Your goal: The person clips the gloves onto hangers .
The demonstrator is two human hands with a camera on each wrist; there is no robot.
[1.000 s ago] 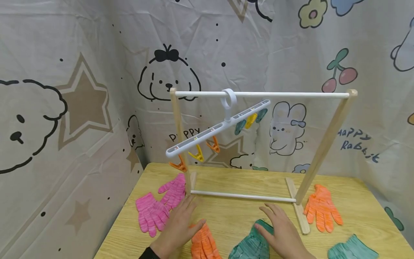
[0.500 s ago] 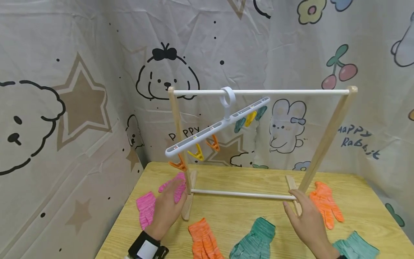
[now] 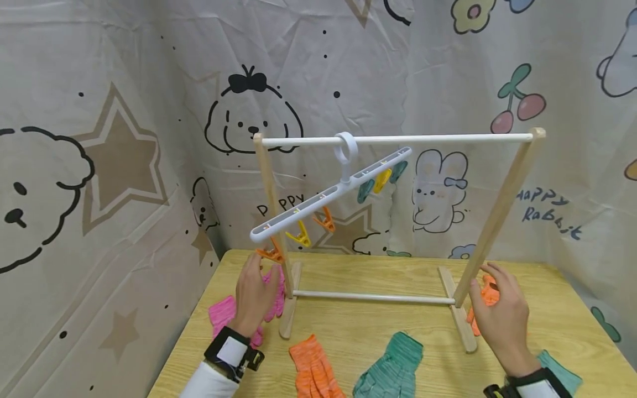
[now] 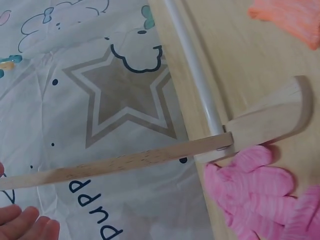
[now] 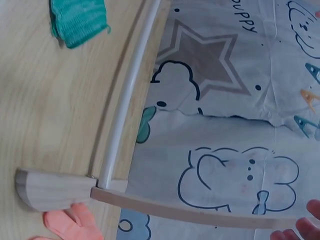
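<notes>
My left hand [image 3: 255,296] is raised beside the left post [image 3: 269,177] of a wooden drying rack, below an orange clip [image 3: 271,252]. In the left wrist view its fingertips [image 4: 30,225] lie beside the post with nothing between them. My right hand [image 3: 504,318] is just outside the right post [image 3: 497,226], fingers relaxed and holding nothing. A white clip hanger [image 3: 328,197] hangs by its ring from the top rod [image 3: 438,139], turned at an angle. It carries orange, yellow and teal clips [image 3: 382,181].
Pink gloves [image 3: 222,312] lie left of the rack, partly behind my left hand. Near the front are an orange glove [image 3: 314,365] and a green glove [image 3: 390,367]. Another orange glove [image 3: 476,323] and a green one [image 3: 559,371] are partly hidden by my right hand and wrist.
Both hands have moved from low over the front gloves outward and up to the rack's two sides. The rack and hanger stay in place.
</notes>
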